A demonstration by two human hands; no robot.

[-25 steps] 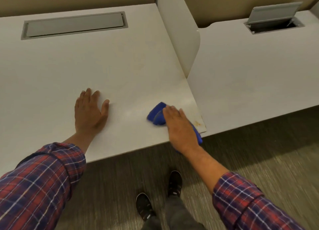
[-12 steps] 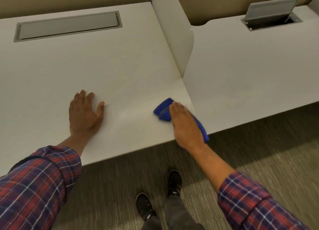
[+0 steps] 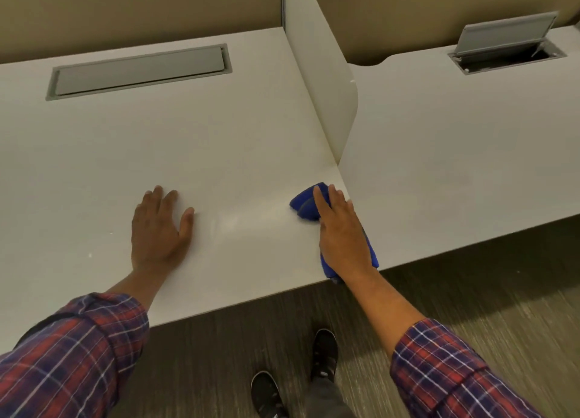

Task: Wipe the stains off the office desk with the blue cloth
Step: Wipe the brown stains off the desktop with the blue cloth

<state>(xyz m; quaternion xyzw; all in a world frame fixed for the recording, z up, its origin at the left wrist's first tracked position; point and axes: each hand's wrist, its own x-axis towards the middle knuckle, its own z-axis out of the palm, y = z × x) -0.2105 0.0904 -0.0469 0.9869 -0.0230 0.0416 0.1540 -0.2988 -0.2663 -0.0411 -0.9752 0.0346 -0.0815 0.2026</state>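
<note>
The white office desk (image 3: 175, 153) fills the left and middle of the head view. My right hand (image 3: 342, 238) lies flat on the blue cloth (image 3: 306, 204) and presses it onto the desk's front right corner, beside the seam with the neighbouring desk. Part of the cloth sticks out ahead of my fingers and part hangs past the front edge under my wrist. My left hand (image 3: 158, 229) rests flat on the desk with fingers spread, holding nothing, well left of the cloth. A faint shiny streak (image 3: 244, 219) shows on the surface between the hands.
A white divider panel (image 3: 323, 81) stands between this desk and the desk to the right (image 3: 455, 153). A closed grey cable hatch (image 3: 138, 72) sits at the back left; an open hatch (image 3: 505, 44) is on the right desk. My shoes (image 3: 323, 351) stand on grey carpet below.
My right hand has slid the blue cloth to the right and away from me, over the brownish stain at the corner, which is now hidden. My left hand stays planted.
</note>
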